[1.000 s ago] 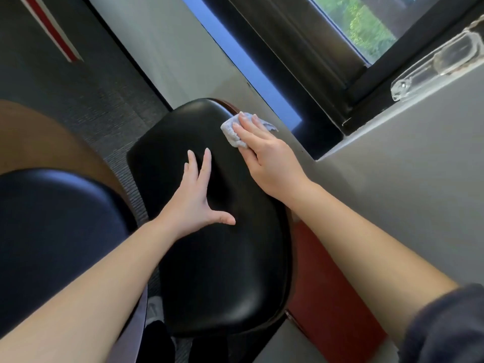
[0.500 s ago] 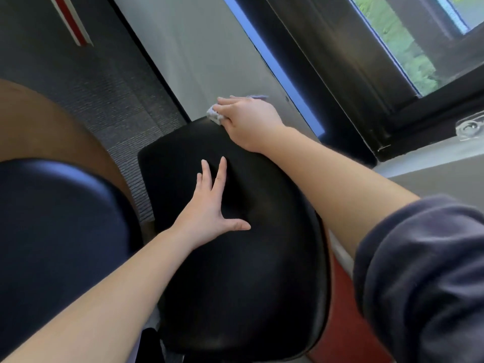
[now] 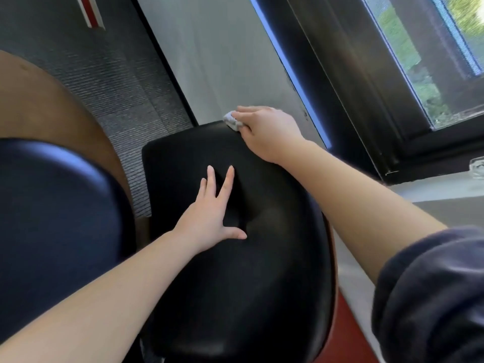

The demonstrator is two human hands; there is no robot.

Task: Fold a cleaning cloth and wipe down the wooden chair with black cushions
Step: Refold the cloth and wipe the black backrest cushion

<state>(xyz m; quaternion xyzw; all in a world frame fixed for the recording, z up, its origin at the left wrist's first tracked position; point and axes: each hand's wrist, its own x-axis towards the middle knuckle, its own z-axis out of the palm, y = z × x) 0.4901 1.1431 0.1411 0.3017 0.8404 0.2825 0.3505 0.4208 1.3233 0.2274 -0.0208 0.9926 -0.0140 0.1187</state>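
The chair's black cushioned back [image 3: 248, 258] fills the middle of the view, with a thin wooden rim showing along its right edge. My left hand [image 3: 209, 216] lies flat on the cushion, fingers spread and straight. My right hand [image 3: 267, 129] is at the cushion's far top edge and holds a small folded pale cloth [image 3: 231, 121] against it. Most of the cloth is hidden under the hand.
A second black cushion [image 3: 52, 218] with a brown wooden shell [image 3: 52, 106] sits at the left. Grey carpet [image 3: 117, 82] lies beyond. A grey wall and a dark window frame [image 3: 366, 100] run close along the right, with a sill [image 3: 432, 189] beside my right arm.
My right hand slid the cloth from the cushion's upper face up to its far top edge. My left hand stayed flat on the cushion. The view tilted forward.
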